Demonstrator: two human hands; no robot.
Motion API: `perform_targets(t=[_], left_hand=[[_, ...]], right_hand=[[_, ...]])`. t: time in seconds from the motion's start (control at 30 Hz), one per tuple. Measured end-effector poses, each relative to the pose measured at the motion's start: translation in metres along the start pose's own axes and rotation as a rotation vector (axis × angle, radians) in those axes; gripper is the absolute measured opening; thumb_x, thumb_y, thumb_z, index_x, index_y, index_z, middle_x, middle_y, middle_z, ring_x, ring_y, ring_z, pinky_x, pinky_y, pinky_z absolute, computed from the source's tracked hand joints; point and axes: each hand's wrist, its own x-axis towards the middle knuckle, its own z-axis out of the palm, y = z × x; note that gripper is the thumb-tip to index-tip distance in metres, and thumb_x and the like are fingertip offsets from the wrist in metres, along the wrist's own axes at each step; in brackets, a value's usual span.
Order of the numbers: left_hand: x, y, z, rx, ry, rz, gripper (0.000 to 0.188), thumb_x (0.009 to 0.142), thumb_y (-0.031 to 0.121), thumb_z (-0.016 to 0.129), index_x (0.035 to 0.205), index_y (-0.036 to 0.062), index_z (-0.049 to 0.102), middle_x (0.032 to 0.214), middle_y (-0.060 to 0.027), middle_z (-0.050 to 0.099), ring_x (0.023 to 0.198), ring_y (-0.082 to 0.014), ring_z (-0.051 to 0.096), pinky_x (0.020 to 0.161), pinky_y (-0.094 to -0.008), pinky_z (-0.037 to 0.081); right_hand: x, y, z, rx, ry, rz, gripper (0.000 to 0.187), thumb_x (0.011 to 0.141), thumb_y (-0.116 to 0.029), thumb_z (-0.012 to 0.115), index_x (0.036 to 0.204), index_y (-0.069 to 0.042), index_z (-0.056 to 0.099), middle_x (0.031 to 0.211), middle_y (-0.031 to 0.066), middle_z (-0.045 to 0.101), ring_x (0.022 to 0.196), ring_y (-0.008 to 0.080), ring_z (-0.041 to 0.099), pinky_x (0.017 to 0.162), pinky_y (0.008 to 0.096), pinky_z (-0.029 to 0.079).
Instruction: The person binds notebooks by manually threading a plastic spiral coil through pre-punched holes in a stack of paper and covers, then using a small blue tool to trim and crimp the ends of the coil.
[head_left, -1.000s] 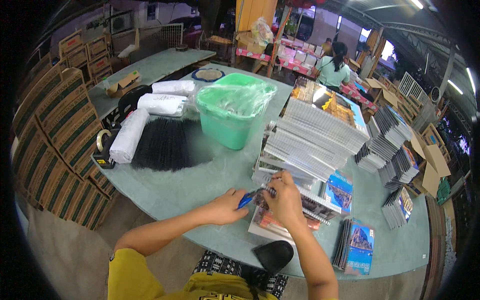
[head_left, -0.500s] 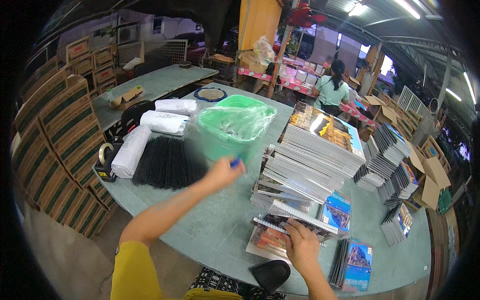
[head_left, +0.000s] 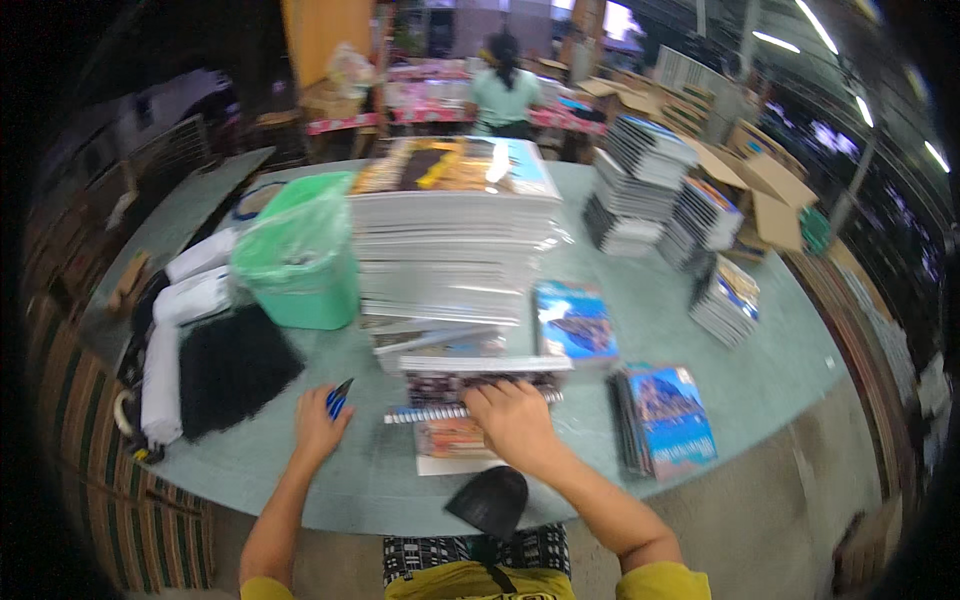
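Black pad lies nearest, by the edge of the table. The left hand, closed around a blue tool, has drawn back nearer the body; apparently this leaves the notebook to the right hand, whose fingers rest on it, grip or mere pressure undetermined. Notebook: dark-printed, white coil along the near side, in front of the tall stack.

Dim background, white tube lights upper right, motion blur, fisheye-bent edges, black corners
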Motion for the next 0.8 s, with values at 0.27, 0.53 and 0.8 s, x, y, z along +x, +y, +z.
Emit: perform_targets(t=[0.27,0.53,0.8], left_hand=[[-0.026,0.005,0.014,0.151,0.05,-0.021,0.042,0.082,0.035,0.06,0.111,0.0043,0.057,0.105,-0.015,0.052,0.102,-0.0326,0.046,0.087,-0.0439,0.034],[-0.024,0.012,0.016,0.136,0.063,-0.005,0.04,0.084,0.033,0.058,0.111,0.0031,0.056,0.106,-0.0163,0.052,0.102,-0.0331,0.046,0.087,-0.0436,0.034],[-0.022,0.013,0.01,0.167,0.013,-0.046,0.044,0.084,0.033,0.059,0.115,0.0011,0.054,0.11,-0.0183,0.05,0.106,-0.0348,0.044,0.091,-0.045,0.033]], right_hand=[[-0.059,0.079,-0.186,0.138,0.431,0.406,0.028,0.073,0.003,0.062,0.101,0.0,0.064,0.099,0.0159,0.063,0.095,0.0319,0.06,0.083,0.035,0.046],[-0.293,0.203,-0.123,0.387,0.21,1.196,0.03,0.084,-0.013,0.057,0.111,-0.001,0.061,0.112,0.0118,0.062,0.103,0.0249,0.056,0.09,0.0345,0.042],[-0.275,0.22,-0.097,-0.051,0.254,1.196,0.03,0.084,-0.016,0.06,0.111,-0.003,0.06,0.092,0.0191,0.064,0.083,0.0288,0.062,0.075,0.0388,0.047]])
